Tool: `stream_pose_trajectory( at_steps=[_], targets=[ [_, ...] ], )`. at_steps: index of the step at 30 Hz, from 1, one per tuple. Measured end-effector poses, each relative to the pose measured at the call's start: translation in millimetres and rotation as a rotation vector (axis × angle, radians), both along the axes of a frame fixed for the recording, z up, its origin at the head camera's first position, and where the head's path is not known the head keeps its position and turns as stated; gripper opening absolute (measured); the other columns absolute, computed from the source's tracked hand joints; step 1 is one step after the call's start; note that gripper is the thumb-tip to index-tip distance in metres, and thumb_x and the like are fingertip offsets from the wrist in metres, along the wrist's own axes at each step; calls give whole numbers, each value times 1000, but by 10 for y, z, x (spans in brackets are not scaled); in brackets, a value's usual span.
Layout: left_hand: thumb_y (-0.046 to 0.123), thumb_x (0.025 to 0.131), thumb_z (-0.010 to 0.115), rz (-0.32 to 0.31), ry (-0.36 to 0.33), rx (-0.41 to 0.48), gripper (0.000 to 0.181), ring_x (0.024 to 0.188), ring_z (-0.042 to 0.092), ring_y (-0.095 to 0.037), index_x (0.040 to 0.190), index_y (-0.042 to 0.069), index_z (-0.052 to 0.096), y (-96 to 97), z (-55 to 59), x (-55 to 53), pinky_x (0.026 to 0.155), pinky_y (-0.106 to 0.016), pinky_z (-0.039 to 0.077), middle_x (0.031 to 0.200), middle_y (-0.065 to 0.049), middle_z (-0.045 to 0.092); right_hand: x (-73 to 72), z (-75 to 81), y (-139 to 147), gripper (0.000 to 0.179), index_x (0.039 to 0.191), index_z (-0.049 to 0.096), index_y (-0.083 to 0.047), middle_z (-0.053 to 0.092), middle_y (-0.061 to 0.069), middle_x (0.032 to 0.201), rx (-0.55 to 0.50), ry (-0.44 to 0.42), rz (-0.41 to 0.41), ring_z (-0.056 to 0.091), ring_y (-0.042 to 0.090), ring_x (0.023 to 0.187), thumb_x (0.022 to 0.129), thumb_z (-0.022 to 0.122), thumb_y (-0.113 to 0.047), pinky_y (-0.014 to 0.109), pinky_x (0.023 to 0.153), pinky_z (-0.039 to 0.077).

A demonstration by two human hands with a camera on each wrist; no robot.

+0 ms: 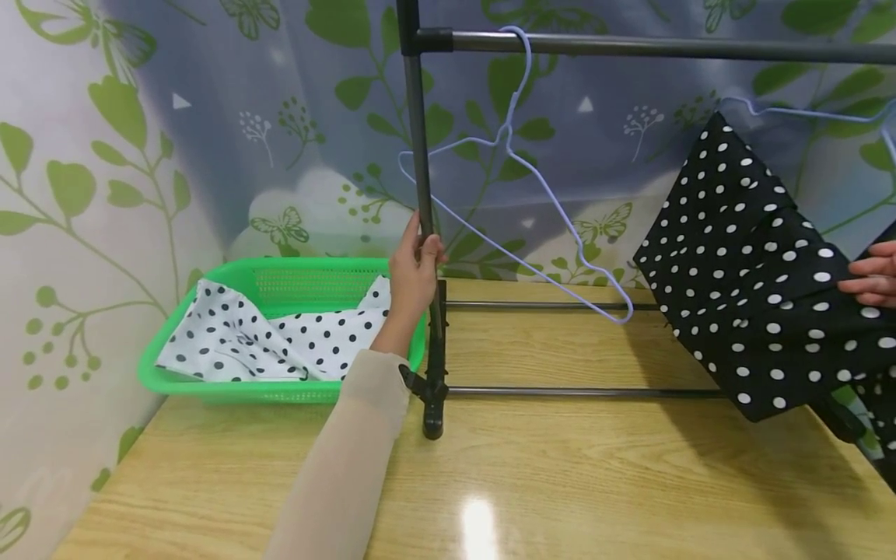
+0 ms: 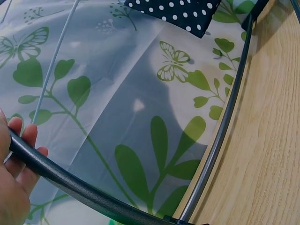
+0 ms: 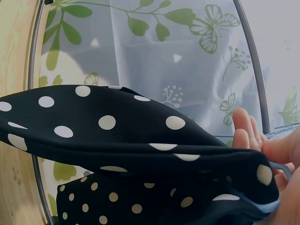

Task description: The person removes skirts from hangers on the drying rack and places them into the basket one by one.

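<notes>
Beige sleeve is seen nearest; black rack post is gripped by the left hand; at right, black dotted cloth is touched by the right hand, whether pinched cannot be told

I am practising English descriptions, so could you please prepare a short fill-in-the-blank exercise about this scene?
1. The rack post is gripped by the person's ____.
2. The basket holding the white dotted cloth is coloured ____.
3. The black cloth is dotted in ____.

Missing words: left hand; green; white.
</notes>
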State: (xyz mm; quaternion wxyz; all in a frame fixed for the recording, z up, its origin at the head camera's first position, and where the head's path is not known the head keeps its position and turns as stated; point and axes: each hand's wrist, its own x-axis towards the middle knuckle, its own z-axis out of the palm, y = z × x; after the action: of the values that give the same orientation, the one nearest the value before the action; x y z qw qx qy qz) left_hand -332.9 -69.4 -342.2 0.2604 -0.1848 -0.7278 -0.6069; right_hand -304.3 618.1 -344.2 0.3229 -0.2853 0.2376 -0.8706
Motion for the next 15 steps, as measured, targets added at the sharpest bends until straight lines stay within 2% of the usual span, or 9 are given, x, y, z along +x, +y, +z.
stream_pose_trajectory(
  at_steps=[1,3,6,8,9,11,13,15],
  targets=[
    [23,102,46,-5,3,-1,54,85,66,-38,150,4,32,13,-3,-23,82,-33,55,91,-20,62,58,43,-89,63,136,36,8,40,42,135,-17,1,-8,37,61,124,106,0,-35,63,104,32],
    [23,102,46,-17,6,0,53,85,66,-38,150,5,32,38,-12,-64,83,-33,55,92,-22,62,162,84,-219,55,133,37,9,47,40,130,24,91,-151,46,57,119,108,4,-27,58,100,40],
    [22,102,46,-34,-6,7,54,85,66,-38,150,4,32,78,-32,-112,83,-33,55,94,-24,62,272,44,-288,40,126,42,5,63,25,120,265,334,-531,65,37,106,107,11,-11,40,85,55],
    [21,102,46,-43,-11,10,54,85,66,-37,151,4,32,108,-43,-146,83,-32,55,95,-25,62,322,-12,-282,33,122,44,-3,71,12,110,481,430,-813,71,23,91,105,15,-2,28,69,58],
    [21,102,46,-46,-12,11,53,85,66,-37,150,4,32,126,-47,-165,83,-32,55,95,-24,62,329,-48,-260,32,124,43,-3,71,9,110,539,481,-888,72,19,90,105,18,0,25,67,57],
    [19,102,47,-55,-12,16,53,85,66,-38,150,4,32,167,-55,-210,83,-32,55,95,-25,63,347,-91,-221,31,126,43,-4,71,5,110,619,519,-986,72,15,89,105,20,0,22,65,56],
    [19,102,47,-61,-17,11,52,85,66,-36,150,5,33,214,-66,-260,82,-31,55,94,-23,63,334,-136,-111,31,126,42,-4,70,5,110,631,502,-987,72,16,88,105,20,-1,23,65,57],
    [19,102,47,-72,-22,14,52,85,66,-37,150,5,33,269,-93,-299,82,-32,55,93,-23,63,259,-234,151,30,128,40,-4,70,6,112,647,497,-971,72,18,89,105,21,-1,26,64,57]
  ],
)
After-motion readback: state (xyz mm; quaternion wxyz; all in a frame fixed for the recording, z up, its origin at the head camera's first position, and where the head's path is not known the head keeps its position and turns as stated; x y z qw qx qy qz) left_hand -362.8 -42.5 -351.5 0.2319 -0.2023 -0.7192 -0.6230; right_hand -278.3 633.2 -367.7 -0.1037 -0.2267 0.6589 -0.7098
